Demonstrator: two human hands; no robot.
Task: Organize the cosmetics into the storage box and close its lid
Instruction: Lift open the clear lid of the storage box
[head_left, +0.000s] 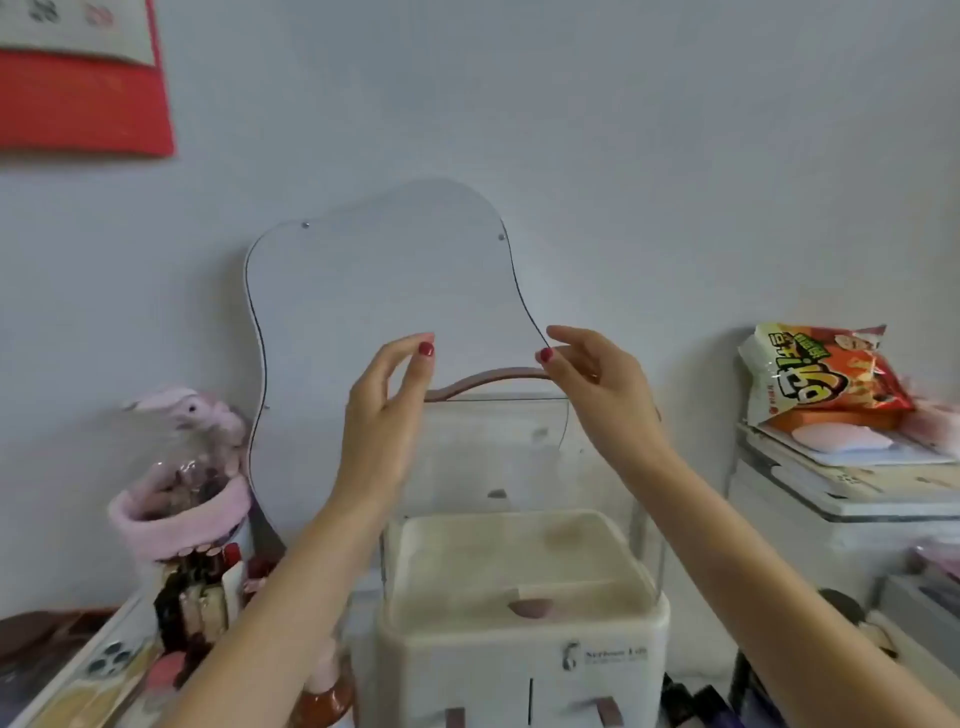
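The white storage box (519, 654) stands at the front centre, with two drawers in its front. Its clear lid (519, 457) is raised upright at the back, and a curved pink handle (488, 378) runs along the lid's top edge. My left hand (384, 415) is raised by the handle's left end and my right hand (602, 400) by its right end. The fingers of both are loosely curved with the tips just above the handle, and I cannot tell if they touch it. Lipsticks and other cosmetics (200, 597) stand crowded to the left of the box.
A wavy-edged mirror (374, 291) leans on the wall behind the box. A pink plush holder (176, 499) stands on the left, and a phone (109, 657) lies at the front left. On the right, a snack bag (821, 379) lies on stacked white boxes (841, 499).
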